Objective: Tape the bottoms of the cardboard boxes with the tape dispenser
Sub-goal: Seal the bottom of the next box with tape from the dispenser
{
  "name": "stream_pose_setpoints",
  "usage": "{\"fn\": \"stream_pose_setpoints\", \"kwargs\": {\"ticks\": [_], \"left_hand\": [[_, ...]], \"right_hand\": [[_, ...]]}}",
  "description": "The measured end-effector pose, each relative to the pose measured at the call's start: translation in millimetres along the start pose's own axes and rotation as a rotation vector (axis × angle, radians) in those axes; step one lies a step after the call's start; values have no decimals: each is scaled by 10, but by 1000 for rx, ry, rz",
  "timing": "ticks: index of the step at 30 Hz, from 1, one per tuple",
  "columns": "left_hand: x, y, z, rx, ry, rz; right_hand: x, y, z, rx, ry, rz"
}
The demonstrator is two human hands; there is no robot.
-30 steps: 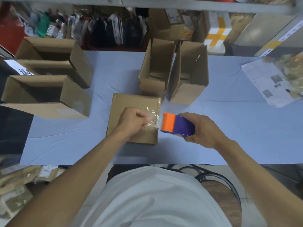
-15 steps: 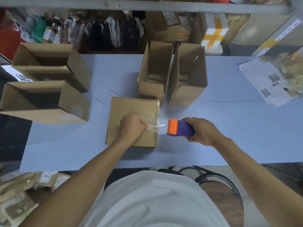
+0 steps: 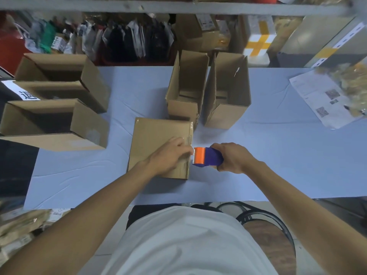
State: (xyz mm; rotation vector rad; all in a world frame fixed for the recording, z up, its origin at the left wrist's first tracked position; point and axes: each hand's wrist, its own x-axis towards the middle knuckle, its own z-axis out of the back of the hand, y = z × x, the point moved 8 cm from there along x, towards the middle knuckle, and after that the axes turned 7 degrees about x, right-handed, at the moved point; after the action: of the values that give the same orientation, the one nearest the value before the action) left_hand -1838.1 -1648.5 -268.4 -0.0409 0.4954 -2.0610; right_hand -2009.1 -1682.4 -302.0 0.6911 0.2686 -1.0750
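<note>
- Head view: a cardboard box (image 3: 158, 143) lies bottom-up on the blue table covering (image 3: 278, 155), near the front edge and slightly left of centre.
- Clear tape (image 3: 190, 135) shows along the right part of its upper face and over the right edge.
- The left hand (image 3: 168, 155) rests on the box's upper face at the right side, fingers extended and fairly flat toward the right edge, fingertips at the taped strip.
- The right hand (image 3: 234, 158) grips the tape dispenser (image 3: 206, 156), fingers wrapped around its purple body.
- The dispenser's orange front end sits at the box's right edge, just beside the left fingertips; contact between dispenser and box cannot be confirmed.
- Two open boxes stand upright just beyond the box: the left one (image 3: 184, 92) just beside its far right corner, the right one (image 3: 228, 92) alongside it.
- Three more open boxes (image 3: 55, 108) lie on their sides at the left of the table.
- A printed paper sheet (image 3: 321, 102) lies at the far right.
- Shelving (image 3: 139, 8) with bagged goods runs along the far side.
- A chair (image 3: 272, 243) is at the near right, beside the person's white shirt (image 3: 182, 245).
</note>
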Motion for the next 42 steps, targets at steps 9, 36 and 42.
{"fn": "stream_pose_setpoints", "kwargs": {"ticks": [9,36,42], "left_hand": [[35,-157,-73,342,59,42],[-1568,207,753,-40,-565,706],[-1439,533,1057,-370,-461,648]], "right_hand": [[-32,-107,141,-57,-122,-236],[159,1947,391,161,-279,847],[-2,2172,603,182,-241,593]]}}
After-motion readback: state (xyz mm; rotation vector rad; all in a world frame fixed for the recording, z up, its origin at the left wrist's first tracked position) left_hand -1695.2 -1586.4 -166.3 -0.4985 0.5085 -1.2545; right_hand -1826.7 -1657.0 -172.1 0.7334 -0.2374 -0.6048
